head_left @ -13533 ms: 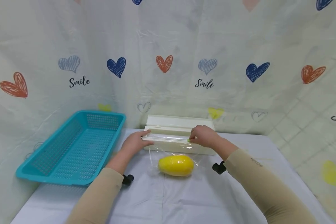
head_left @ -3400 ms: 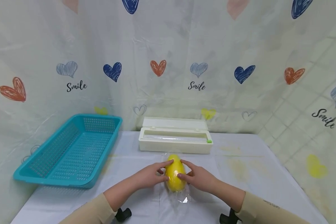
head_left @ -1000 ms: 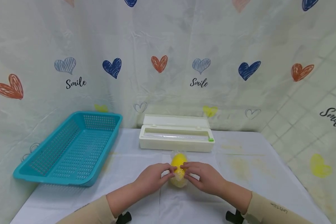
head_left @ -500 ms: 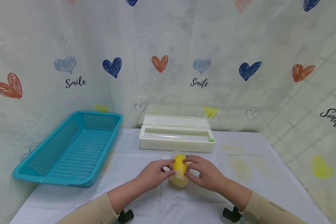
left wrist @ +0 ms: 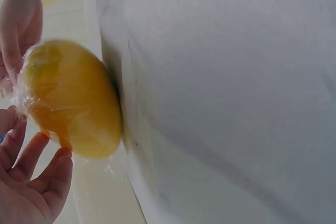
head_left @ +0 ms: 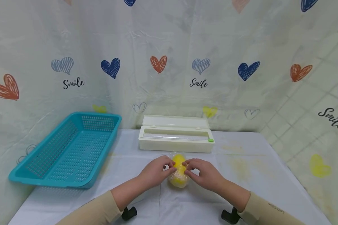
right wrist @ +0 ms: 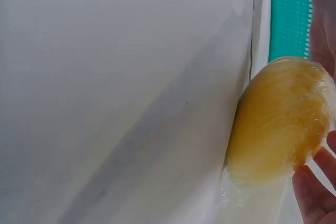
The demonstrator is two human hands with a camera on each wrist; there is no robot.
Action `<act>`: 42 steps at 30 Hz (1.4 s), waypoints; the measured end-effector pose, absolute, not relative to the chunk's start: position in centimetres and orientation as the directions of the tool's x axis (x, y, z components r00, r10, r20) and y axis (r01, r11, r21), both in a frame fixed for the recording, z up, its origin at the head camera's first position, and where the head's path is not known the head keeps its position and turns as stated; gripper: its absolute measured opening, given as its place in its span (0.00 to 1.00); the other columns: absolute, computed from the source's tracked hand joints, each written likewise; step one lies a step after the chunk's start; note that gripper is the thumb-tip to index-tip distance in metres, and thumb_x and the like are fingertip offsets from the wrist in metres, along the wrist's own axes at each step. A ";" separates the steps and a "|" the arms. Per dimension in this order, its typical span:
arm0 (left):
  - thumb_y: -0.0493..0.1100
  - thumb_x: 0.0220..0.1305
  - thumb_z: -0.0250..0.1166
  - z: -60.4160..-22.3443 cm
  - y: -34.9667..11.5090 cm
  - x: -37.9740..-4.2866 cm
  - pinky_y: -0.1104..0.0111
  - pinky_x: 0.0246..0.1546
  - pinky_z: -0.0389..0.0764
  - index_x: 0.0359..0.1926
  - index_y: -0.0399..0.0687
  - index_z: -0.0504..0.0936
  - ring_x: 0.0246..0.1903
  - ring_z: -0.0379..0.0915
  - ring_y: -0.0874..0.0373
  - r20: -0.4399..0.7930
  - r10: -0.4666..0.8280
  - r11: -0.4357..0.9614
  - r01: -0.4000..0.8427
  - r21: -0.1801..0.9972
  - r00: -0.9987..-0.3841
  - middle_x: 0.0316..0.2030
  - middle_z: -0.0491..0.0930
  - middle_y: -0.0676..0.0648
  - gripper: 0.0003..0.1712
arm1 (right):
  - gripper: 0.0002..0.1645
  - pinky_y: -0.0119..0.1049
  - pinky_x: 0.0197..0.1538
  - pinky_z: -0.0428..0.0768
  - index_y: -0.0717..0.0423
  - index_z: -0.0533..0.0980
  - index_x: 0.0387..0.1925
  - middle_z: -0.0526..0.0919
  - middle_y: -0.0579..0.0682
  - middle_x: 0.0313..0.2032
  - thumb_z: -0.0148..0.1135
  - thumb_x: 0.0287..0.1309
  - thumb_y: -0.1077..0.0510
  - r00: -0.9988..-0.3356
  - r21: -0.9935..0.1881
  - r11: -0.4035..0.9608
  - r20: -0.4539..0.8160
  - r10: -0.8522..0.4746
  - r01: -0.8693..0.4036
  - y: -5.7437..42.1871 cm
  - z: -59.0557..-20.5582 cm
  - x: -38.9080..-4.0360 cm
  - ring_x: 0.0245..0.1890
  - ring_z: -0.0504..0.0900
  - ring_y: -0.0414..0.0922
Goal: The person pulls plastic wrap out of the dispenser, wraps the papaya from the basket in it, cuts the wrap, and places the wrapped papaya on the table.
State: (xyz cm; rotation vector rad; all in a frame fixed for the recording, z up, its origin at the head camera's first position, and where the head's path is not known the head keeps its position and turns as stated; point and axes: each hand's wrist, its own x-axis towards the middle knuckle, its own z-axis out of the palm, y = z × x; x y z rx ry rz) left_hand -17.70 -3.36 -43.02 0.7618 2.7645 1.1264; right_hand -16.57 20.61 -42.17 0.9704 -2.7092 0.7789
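Observation:
An oval yellow fruit (head_left: 179, 158), snugly covered in clear cling film (head_left: 179, 182), rests on the white-covered table with its long side pointing away from me. My left hand (head_left: 155, 171) is at its left, thumb and index finger pinching film gathered over the top. From the right side, my right hand (head_left: 207, 175) pinches the film as well. In the left wrist view the fruit (left wrist: 76, 100) has bunched film at its upper side, between both hands' fingertips. Wrinkled film shines on the fruit (right wrist: 278, 124) in the right wrist view, where fingertips touch its side.
Behind the fruit stands a white cling film dispenser (head_left: 176, 146), lid raised, with a green slide cutter (head_left: 210, 140) at its right end. A blue perforated basket (head_left: 53, 183) stands at the left. A curtain with printed hearts (head_left: 169, 37) hangs behind the table.
Earlier the fruit lay crosswise under a film sheet at the dispenser; it has since been turned lengthwise and the film folded round it. In the last second my fingers shift slightly along the top.

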 end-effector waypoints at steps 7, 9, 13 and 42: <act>0.51 0.67 0.66 -42.9 -3.4 -17.8 0.67 0.45 0.79 0.31 0.61 0.80 0.42 0.74 0.64 0.130 0.489 0.601 0.441 0.667 -0.863 0.41 0.78 0.61 0.07 | 0.07 0.39 0.47 0.81 0.39 0.78 0.30 0.85 0.38 0.45 0.70 0.60 0.52 -0.787 -0.502 0.611 0.312 -0.532 -0.612 20.8 -42.4 -16.9 0.50 0.82 0.42; 0.51 0.66 0.67 -43.1 -3.4 -17.9 0.67 0.46 0.79 0.28 0.61 0.78 0.44 0.74 0.64 0.110 0.490 0.588 0.422 0.690 -0.865 0.42 0.77 0.61 0.10 | 0.07 0.39 0.47 0.82 0.39 0.78 0.31 0.85 0.38 0.45 0.70 0.59 0.52 -0.796 -0.548 0.590 0.285 -0.534 -0.592 20.8 -42.4 -17.1 0.49 0.81 0.42; 0.51 0.65 0.68 -43.4 -3.3 -18.2 0.66 0.47 0.80 0.28 0.58 0.78 0.49 0.74 0.60 0.091 0.489 0.548 0.387 0.742 -0.867 0.44 0.76 0.58 0.10 | 0.10 0.39 0.47 0.83 0.43 0.77 0.37 0.81 0.45 0.49 0.72 0.58 0.51 -0.829 -0.662 0.550 0.205 -0.520 -0.509 20.7 -42.5 -17.6 0.51 0.78 0.46; 0.49 0.66 0.67 -43.7 -3.6 -19.0 0.58 0.45 0.81 0.48 0.60 0.78 0.51 0.73 0.50 -0.122 0.476 0.457 0.126 0.880 -0.871 0.58 0.68 0.47 0.11 | 0.10 0.45 0.49 0.82 0.47 0.79 0.44 0.80 0.47 0.51 0.65 0.65 0.50 -0.918 -0.805 0.569 -0.083 -0.389 -0.168 21.0 -42.5 -18.9 0.53 0.80 0.52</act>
